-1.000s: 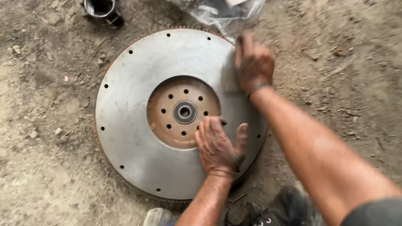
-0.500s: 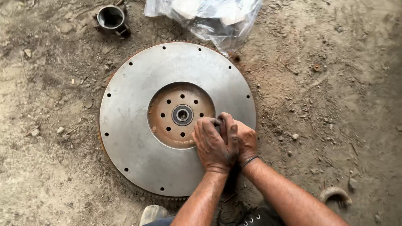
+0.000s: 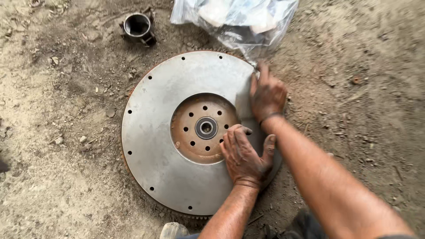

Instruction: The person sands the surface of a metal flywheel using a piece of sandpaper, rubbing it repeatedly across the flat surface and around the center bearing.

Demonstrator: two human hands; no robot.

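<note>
A large round grey steel flywheel lies flat on the dirt, with a rusty recessed centre, a ring of bolt holes and a hub bearing. My left hand presses palm down on the disc at the right edge of the rusty recess, fingers slightly curled, holding nothing. My right hand lies flat on the disc's upper right, near the rim, pressing down a thin grey sheet that shows past its fingers.
A clear plastic bag with pale contents lies just beyond the disc's top right rim. A short dark metal cylinder stands on the dirt at the upper left. Loose stones and sandy ground surround the disc.
My right hand slid from the upper right of the disc down beside my left hand, then back up to the upper right. My left hand stayed by the rusty centre.
</note>
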